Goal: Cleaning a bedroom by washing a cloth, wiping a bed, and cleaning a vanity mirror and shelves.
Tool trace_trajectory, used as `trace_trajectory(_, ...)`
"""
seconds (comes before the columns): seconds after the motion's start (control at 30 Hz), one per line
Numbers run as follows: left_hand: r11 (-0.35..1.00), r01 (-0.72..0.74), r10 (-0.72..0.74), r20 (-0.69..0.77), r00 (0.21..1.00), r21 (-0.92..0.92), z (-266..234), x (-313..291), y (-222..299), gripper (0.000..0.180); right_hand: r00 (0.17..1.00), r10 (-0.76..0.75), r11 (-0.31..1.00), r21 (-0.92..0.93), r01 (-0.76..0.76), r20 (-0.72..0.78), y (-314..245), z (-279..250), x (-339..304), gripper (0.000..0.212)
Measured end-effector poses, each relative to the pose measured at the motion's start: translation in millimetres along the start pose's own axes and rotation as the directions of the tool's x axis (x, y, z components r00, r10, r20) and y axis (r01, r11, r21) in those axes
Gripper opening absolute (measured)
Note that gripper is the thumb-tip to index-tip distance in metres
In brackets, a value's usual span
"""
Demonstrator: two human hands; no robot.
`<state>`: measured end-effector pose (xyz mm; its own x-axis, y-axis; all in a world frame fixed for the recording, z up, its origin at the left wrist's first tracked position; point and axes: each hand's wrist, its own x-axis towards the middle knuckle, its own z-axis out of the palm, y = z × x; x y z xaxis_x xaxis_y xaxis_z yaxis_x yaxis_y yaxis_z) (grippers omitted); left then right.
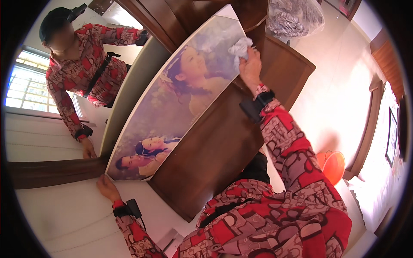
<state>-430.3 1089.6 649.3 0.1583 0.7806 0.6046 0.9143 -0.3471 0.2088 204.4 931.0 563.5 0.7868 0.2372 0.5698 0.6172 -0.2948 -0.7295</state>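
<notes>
Head view. One large unframed photographic portrait panel point(180, 90) leans tilted against a dark brown wooden cabinet point(215, 146), spanning between the two hands. The right hand point(250, 64), at the panel's upper edge, is closed around one crumpled white cloth point(240, 47) pressed to the picture surface. The left hand point(106, 187), fingers loosely spread, rests flat at the panel's lower corner. One orange plastic bucket point(333, 165) stands on the pale floor, well apart. A second person's hand point(88, 148) touches the panel's far edge.
</notes>
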Motion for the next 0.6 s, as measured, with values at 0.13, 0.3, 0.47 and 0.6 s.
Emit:
trace_trajectory(0.13, 0.998, 0.052, -0.054, 0.05, 0.997, 0.033, -11.8, 10.5, 11.8, 0.019, 0.99, 0.099, 0.989, 0.102, -0.109, 0.096, -24.0, 13.9, -81.8, 0.047)
trace_trajectory(0.3, 0.986, 0.151, -0.144, 0.105, 0.984, -0.066, -16.2, 19.6, -3.3, 0.021, 0.928, 0.245, 0.908, 0.269, -0.322, 0.281, -93.0, 33.1, -185.1, 0.05)
trace_trajectory(0.47, 0.952, 0.227, -0.219, 0.063, 0.974, -0.207, -10.8, 12.9, -0.5, 0.02, 0.836, 0.195, 0.833, 0.363, -0.417, 0.513, -168.0, 42.9, -273.8, 0.047)
trace_trajectory(0.6, 0.839, 0.378, -0.368, 0.106, 0.924, -0.391, -3.9, 12.9, 4.5, 0.017, 0.744, -0.056, 0.759, 0.512, -0.401, 0.665, -222.8, 51.1, -319.1, 0.044)
